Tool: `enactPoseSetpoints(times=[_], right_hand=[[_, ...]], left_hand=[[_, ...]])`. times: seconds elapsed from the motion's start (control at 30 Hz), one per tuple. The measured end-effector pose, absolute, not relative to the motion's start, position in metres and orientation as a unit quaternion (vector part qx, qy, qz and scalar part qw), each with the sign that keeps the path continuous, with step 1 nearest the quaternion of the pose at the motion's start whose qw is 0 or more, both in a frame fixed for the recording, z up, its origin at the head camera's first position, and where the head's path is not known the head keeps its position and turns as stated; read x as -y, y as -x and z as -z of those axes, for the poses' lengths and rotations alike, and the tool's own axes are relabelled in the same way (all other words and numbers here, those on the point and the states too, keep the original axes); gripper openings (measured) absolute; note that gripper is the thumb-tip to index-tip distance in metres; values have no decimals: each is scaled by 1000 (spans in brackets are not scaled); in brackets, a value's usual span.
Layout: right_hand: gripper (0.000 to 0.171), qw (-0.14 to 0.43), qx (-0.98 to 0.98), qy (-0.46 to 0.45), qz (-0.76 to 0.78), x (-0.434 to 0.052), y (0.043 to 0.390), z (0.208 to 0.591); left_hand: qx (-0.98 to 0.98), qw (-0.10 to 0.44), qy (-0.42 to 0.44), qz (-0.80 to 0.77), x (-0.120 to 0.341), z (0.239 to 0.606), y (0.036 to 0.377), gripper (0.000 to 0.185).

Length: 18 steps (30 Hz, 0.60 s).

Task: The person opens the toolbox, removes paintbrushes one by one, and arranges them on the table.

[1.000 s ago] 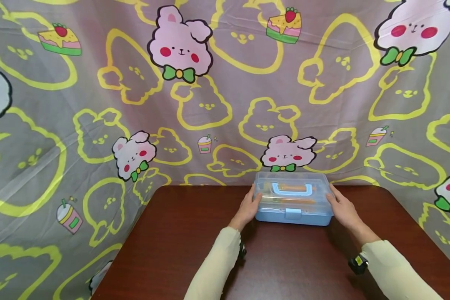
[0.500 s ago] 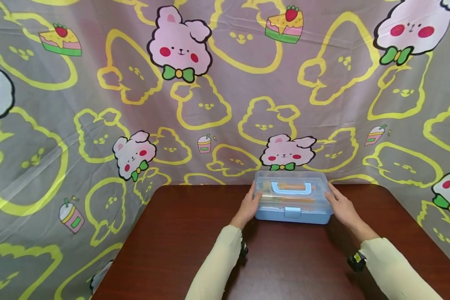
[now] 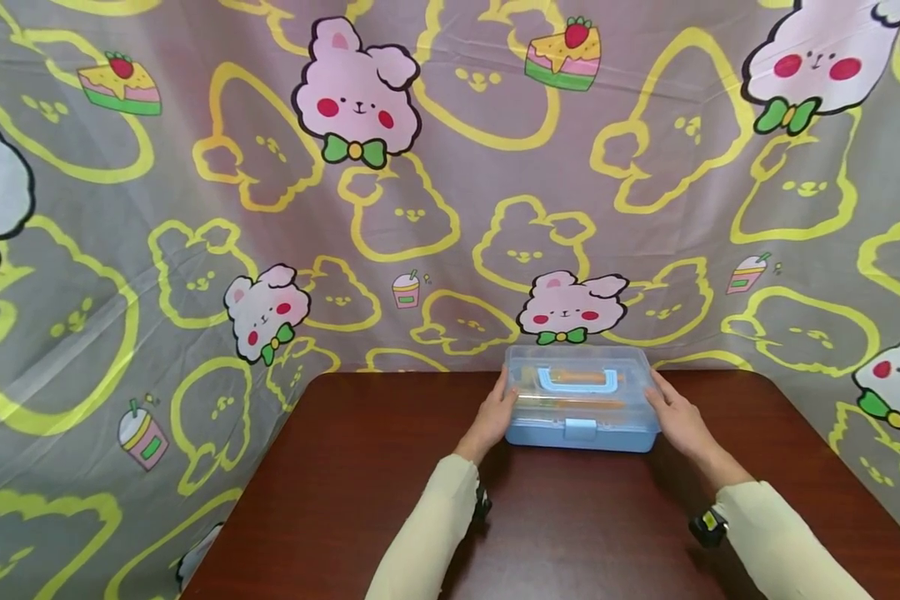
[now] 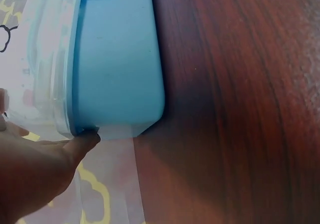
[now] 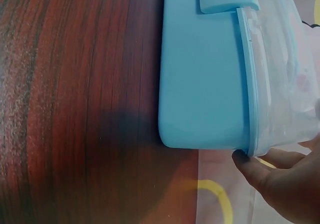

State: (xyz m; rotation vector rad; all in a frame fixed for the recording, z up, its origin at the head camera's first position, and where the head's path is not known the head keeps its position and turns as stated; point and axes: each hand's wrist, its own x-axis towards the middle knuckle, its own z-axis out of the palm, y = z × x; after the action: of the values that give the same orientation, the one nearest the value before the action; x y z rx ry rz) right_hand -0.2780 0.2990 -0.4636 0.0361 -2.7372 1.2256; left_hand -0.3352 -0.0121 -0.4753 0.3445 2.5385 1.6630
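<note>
On the far middle of the dark wooden table (image 3: 390,483), close to the cartoon-printed backdrop cloth (image 3: 195,208), the light blue box (image 3: 581,421) with its clear lid is sitting level in the head view, its long axis running left to right across the person. The left hand (image 3: 492,417) is pressing against the box's left end and the right hand (image 3: 675,419) against its right end, so the box is lying directly between the two, each hand equally near. The blue latch (image 3: 580,428) is facing the person, and the carry handle (image 3: 576,379) is lying flat on the lid

Seen from the left wrist, the left hand (image 4: 35,176) is touching the box (image 4: 117,59) at the seam where lid meets base, thumb tip on the corner; the fingers are mostly out of frame, so whether they are curling round the end cannot be told for certain

Seen from the right wrist, the right hand (image 5: 282,181) is doing likewise, a fingertip resting at the lid's rim on the box (image 5: 202,79), the box's base sitting flat on the table (image 5: 75,104). Both hands are looking like flat, bracing contacts rather than clenched grasps
</note>
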Motion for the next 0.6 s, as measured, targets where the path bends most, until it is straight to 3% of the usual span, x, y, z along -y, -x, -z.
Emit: enactPoseSetpoints(times=[0.6], right_hand=[[64, 66, 912, -12, -405, -291, 267, 462]], left_hand=[[-846, 21, -120, -519, 23, 474, 324, 56]])
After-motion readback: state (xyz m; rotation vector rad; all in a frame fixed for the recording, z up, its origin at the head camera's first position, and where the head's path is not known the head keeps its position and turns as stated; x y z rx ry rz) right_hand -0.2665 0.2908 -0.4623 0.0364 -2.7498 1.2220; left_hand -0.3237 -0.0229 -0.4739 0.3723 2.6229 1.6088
